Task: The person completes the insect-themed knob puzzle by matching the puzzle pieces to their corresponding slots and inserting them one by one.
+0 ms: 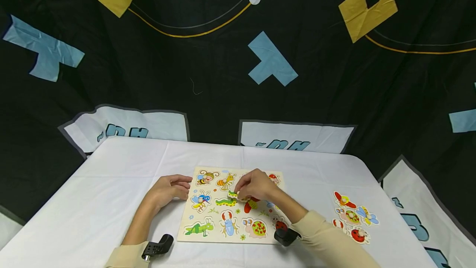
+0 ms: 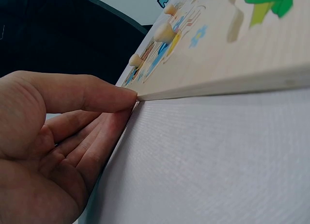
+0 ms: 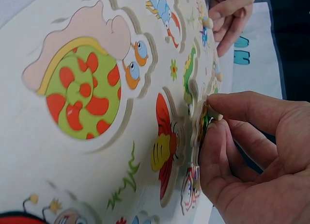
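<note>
On my feed: left hand [image 1: 167, 191], relaxed, touches the puzzle board [image 1: 215, 240]'s left edge, I'd judge to steady it. Right hand [image 1: 257, 186] pinches a green piece [image 1: 232, 194] over board's middle, likely by its knob [image 3: 219, 117], sparing its edges.

Head view faces fwd/dn, wrist views v. close, all share board [image 1: 215, 217].

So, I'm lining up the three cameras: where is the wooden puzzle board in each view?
Head: the puzzle board lies in the lower middle.
Left wrist: the puzzle board runs across the upper right.
Right wrist: the puzzle board fills most of the left and middle.
Shared landmark: the left hand, respectively left of centre, far left, top right.
</note>
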### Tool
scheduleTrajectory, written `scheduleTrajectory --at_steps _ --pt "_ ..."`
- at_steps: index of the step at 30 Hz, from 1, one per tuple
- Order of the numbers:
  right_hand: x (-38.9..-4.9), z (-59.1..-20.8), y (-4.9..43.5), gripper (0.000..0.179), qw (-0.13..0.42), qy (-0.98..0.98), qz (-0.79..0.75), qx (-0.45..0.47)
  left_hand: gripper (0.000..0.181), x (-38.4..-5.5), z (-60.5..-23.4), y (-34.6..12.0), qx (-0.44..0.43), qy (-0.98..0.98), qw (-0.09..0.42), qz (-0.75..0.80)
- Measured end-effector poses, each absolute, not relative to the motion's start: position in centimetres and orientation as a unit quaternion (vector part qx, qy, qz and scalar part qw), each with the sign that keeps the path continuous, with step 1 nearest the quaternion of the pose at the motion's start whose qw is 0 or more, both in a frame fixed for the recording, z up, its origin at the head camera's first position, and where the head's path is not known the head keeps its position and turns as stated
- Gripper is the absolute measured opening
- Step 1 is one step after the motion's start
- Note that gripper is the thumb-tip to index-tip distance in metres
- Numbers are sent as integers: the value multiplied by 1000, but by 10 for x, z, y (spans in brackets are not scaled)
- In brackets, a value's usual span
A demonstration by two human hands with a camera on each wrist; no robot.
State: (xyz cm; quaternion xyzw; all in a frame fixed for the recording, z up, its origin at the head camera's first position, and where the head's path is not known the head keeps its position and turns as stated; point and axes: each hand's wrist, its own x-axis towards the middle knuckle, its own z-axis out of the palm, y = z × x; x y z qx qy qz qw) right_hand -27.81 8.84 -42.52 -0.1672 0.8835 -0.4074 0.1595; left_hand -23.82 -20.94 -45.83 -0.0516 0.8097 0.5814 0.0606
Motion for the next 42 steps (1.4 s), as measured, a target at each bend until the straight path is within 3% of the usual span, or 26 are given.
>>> scheduleTrajectory --at_steps 42 --pt "-269 -434 53 10 164 881 -404 -182 61 -238 -459 -209 -59 822 57 563"
